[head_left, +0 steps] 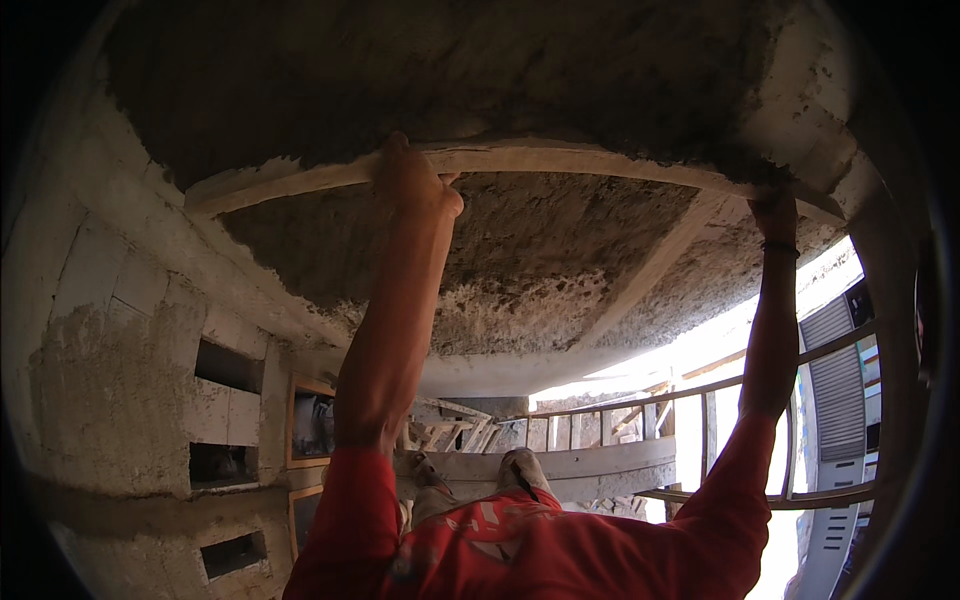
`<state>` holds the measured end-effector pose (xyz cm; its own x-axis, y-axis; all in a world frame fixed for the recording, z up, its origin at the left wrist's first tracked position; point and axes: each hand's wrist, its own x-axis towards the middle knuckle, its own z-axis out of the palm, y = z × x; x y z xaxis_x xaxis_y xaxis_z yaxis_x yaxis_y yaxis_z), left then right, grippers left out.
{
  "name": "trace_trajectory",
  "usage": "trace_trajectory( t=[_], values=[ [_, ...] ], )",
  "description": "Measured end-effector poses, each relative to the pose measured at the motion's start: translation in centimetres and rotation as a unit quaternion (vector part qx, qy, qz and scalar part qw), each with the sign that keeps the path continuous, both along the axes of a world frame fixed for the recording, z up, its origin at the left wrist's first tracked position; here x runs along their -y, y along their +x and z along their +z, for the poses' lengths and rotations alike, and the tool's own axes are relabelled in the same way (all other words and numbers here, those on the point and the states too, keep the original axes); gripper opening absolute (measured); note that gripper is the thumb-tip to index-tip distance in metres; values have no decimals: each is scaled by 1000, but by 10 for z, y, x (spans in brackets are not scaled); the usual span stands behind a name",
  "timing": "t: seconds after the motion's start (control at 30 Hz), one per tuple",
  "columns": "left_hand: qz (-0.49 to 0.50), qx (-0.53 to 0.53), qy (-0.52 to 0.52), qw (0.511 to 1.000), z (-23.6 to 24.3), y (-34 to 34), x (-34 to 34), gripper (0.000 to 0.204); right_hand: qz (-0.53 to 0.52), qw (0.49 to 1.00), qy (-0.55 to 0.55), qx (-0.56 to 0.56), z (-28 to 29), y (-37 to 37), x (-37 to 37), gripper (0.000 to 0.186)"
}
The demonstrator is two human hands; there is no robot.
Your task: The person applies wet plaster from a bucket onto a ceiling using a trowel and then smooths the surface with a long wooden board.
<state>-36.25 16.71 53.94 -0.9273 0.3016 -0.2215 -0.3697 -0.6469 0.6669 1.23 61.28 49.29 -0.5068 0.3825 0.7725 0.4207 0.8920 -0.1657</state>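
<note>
A long wooden straightedge (pixel 560 158) spans the picture, pressed against a broad surface of dark, rough mortar (pixel 520 235). My left hand (pixel 415 185) grips it left of the middle, with its fingers wrapped over the edge and the thumb below. Near the board's right end, my right hand (pixel 775 215) is closed around it, its fingertips partly lost in shadow and dark mortar. Both arms are raised and stretched out. Above the board the mortar looks darker; below it, the coat is patchy, and a pale straight band (pixel 655 265) crosses it diagonally.
On the left stands a rough wall (pixel 120 370) with rectangular openings (pixel 230 365) and a wood-framed opening (pixel 312 420). My feet (pixel 525 470) show near a plank (pixel 600 470). Beyond it runs a wooden railing (pixel 605 425), with bright daylight and a corrugated panel (pixel 835 360) at right.
</note>
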Motion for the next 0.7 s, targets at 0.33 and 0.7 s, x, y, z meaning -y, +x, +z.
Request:
trace_trajectory(
  t=[0.33, 0.7],
  values=[
    [7, -4, 12, 1000, 11, 19, 4, 56, -164, 975, 106, 108, 49, 17, 13, 80],
    [14, 38, 21, 999, -107, 17, 91, 52, 159, 913, -301, -225, -57, 52, 80, 44]
  ],
)
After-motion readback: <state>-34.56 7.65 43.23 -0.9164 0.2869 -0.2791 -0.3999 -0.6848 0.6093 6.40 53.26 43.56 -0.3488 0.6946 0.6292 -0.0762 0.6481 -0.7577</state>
